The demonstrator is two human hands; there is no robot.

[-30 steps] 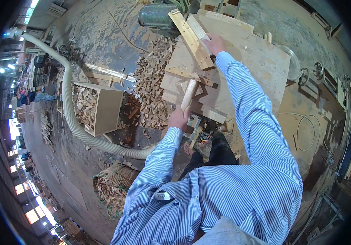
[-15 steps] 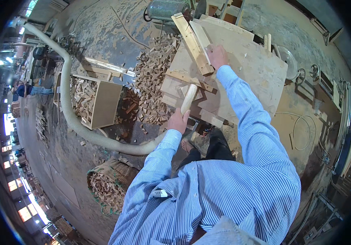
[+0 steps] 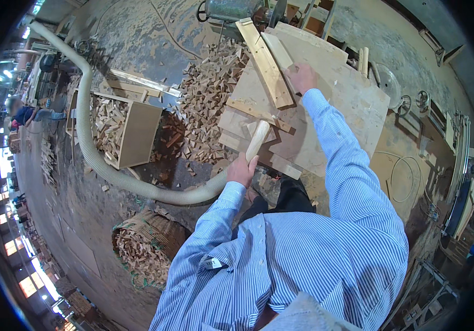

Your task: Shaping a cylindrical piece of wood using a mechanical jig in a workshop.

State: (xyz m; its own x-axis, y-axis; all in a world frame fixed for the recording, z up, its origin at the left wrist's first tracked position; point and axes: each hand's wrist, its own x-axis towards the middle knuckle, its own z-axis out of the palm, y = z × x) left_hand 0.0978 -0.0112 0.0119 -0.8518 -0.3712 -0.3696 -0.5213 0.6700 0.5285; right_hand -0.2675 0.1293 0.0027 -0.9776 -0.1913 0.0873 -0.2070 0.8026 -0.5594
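Note:
My left hand (image 3: 241, 170) is closed around a pale, rounded wooden stick (image 3: 257, 139), which slants up and away over the near edge of a plywood tabletop (image 3: 347, 118). Farther out, over the tabletop, my right hand (image 3: 304, 79) has its fingers curled at the near end of a pale wooden strip (image 3: 277, 49); the fingertips are partly hidden. Left of that strip lies a longer yellowish wooden board (image 3: 265, 63), with a dark gap between them. A narrow wooden batten (image 3: 253, 110) crosses the tabletop's left side, beyond the stick's tip.
Wood offcuts (image 3: 209, 105) are heaped left of the tabletop. A box (image 3: 140, 135) and a basket (image 3: 157, 234) hold more. A ribbed hose (image 3: 113, 175) curves along the floor. A green motor (image 3: 234, 8) stands beyond, near a dark disc. A person (image 3: 27, 113) is far left.
My right hand has shifted slightly right, and the gap between the pale strip and the longer board has widened. My left hand still grips the stick. The view has shifted a little.

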